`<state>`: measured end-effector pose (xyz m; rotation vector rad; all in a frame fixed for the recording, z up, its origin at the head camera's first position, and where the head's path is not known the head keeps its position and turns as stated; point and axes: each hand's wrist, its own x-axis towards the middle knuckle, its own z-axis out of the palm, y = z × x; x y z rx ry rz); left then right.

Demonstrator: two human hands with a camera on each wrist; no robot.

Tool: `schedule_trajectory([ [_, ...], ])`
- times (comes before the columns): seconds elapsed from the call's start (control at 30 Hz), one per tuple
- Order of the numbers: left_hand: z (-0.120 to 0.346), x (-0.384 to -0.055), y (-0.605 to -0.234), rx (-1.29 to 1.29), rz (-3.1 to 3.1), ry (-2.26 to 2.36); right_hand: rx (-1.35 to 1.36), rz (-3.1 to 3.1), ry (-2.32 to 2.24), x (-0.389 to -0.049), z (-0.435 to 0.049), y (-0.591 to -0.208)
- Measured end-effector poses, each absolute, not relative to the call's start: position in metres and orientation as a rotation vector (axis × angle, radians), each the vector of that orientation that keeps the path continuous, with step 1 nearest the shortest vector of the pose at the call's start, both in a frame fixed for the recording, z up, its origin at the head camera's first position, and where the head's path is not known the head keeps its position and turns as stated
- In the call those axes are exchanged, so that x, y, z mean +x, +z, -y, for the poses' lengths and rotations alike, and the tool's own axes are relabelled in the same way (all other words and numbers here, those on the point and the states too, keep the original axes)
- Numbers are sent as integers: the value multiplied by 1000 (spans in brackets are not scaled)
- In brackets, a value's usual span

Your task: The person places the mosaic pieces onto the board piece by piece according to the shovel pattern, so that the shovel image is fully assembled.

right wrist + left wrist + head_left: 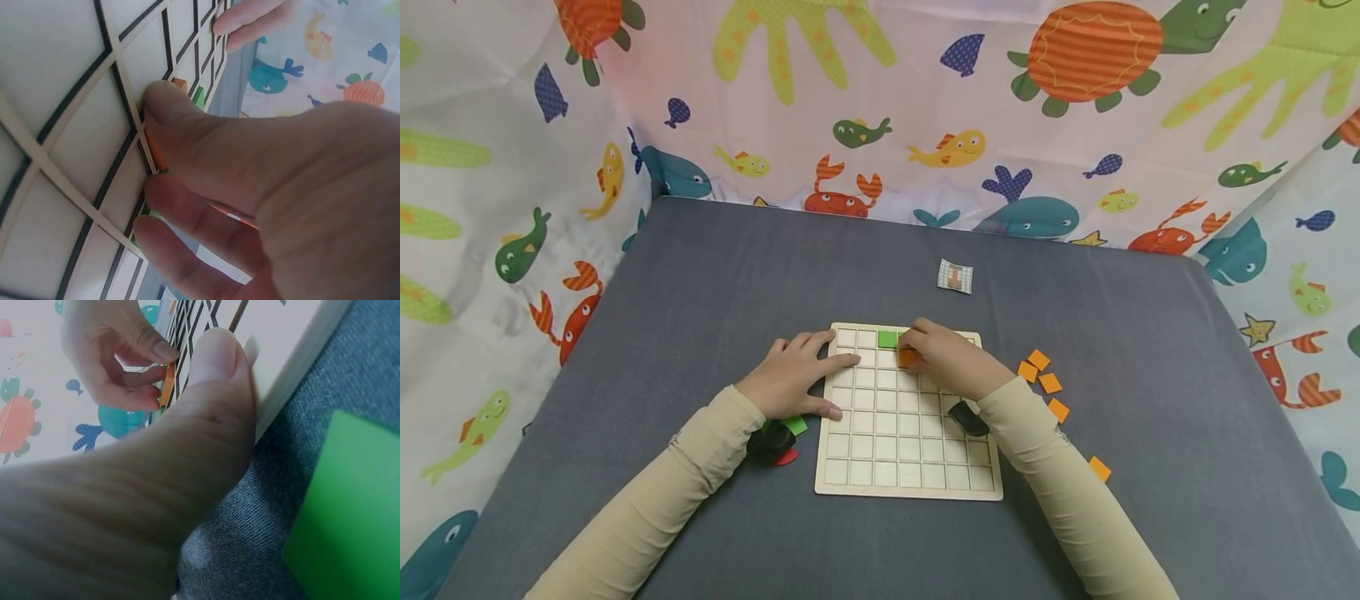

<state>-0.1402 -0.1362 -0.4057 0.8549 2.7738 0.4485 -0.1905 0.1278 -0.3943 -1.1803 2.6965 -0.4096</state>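
A pale wooden grid board (886, 473) lies on the grey table. My left hand (797, 372) rests spread along its left edge, thumb on the rim. Near the top row, my right hand (951, 358) pinches an orange square tile (155, 150) between thumb and finger against the grid. One green tile (887, 339) sits in a top-row cell. Another orange tile (180, 85) shows beyond the thumb in the right wrist view, and a bit of green lies by the fingertips. My right fingers hide part of the top rows.
Several loose orange tiles (1050, 383) lie right of the board. Left of it, partly under the left wrist, are a green tile (794, 425) and a red piece (786, 457). A small printed pattern card (955, 277) lies behind the board. Patterned cloth walls (895, 150) surround the table.
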Motion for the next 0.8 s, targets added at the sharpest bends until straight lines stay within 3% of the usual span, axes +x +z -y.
schedule_trajectory([
  [0.5,132,-142,-407,871,-2772,452,-1236,-2725,-435,-185,-142,-393],
  [0.8,134,-141,-414,860,-2799,450,-1090,-2889,-291,-185,-202,-376],
])
